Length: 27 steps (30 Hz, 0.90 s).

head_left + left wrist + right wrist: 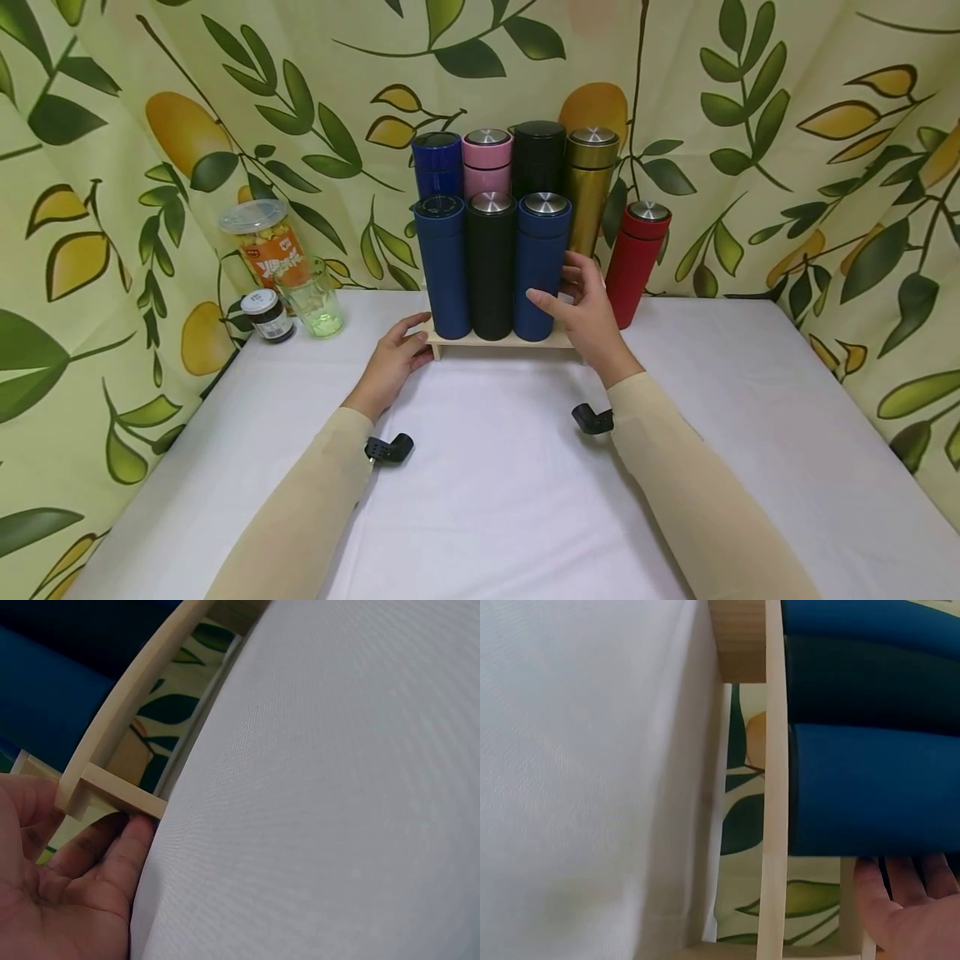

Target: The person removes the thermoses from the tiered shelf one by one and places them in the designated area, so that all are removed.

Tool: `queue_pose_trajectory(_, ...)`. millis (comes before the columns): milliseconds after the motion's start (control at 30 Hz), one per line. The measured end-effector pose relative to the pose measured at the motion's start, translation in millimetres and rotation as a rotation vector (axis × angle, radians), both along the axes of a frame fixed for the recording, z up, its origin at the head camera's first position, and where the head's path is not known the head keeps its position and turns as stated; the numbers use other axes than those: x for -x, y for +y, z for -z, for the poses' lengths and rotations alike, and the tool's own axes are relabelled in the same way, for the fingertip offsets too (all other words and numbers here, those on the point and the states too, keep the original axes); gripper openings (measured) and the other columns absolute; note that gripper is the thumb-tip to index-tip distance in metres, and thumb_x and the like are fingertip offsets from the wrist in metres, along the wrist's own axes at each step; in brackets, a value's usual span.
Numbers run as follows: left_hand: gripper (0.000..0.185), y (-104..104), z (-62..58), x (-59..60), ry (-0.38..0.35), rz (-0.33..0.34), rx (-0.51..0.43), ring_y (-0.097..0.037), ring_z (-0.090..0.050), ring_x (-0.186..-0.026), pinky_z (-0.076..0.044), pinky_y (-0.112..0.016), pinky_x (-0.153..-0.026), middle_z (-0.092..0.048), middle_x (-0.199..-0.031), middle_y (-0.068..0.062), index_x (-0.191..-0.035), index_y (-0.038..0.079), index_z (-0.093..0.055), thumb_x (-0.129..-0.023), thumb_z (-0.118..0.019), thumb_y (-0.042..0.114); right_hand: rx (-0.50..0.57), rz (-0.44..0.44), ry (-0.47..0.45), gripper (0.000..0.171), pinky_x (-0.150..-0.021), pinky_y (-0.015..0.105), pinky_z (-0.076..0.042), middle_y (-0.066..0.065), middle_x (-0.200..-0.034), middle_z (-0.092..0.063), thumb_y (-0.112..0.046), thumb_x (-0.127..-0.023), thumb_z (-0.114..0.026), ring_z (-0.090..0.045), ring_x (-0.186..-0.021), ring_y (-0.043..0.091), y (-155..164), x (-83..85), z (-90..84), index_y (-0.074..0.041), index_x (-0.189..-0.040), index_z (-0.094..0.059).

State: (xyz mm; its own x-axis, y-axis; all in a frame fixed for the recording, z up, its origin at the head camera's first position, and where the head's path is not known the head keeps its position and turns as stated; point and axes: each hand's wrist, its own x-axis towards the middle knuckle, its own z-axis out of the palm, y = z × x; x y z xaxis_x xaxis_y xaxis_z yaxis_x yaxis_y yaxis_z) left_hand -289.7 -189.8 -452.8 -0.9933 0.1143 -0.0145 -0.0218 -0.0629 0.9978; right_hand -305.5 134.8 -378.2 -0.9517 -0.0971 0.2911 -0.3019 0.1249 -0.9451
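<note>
A low wooden rack (480, 342) bears a front row of thermos bottles: a blue one (442, 271) at left, a black one (491, 271) and another blue one (542, 267) at right. My left hand (395, 354) grips the rack's left end, thumb by the board's corner and fingers beneath (112, 862). At the right-hand blue bottle, my right hand (588, 312) has its thumb across the front and its fingers round the right side. In the right wrist view those fingers (904, 881) meet the bottle's side; the thumb is hidden there.
Behind stand dark blue (437, 162), pink (487, 162), black (537, 162) and gold (592, 187) bottles. A red bottle (637, 262) stands right of the rack. At left are a snack tub (272, 250), a small jar (267, 317) and a green glass (315, 304). Patterned curtains surround the table.
</note>
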Motion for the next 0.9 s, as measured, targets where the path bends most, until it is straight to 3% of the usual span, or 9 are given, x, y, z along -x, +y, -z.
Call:
queue_pose_trajectory(500,0.049,0.1,1.9,-0.3,-0.004,-0.004,0.024,-0.035,-0.054,-0.141,-0.050,-0.042,-0.114,-0.048,-0.159,-0.024,-0.166,0.011,-0.044,-0.117,-0.050,0.015,-0.051,0.056,0.045,0.080,-0.115,0.057,-0.048,0.014,-0.153,-0.050,-0.021,-0.099,-0.085,-0.051,-0.140,0.033,-8.2,-1.0,-1.7,-0.015,-0.164,-0.038)
queue_pose_trajectory(900,0.048,2.3,0.0,-0.7,-0.005,-0.023,0.000,-0.036,-0.053,-0.142,-0.051,-0.041,-0.113,-0.047,-0.159,-0.025,-0.165,0.009,-0.045,-0.117,-0.050,0.011,-0.066,0.101,0.104,0.078,-0.117,0.058,-0.045,0.015,-0.152,-0.050,-0.019,-0.100,-0.084,-0.053,-0.138,0.036,20.2,-15.3,-13.6,-0.014,-0.163,-0.038)
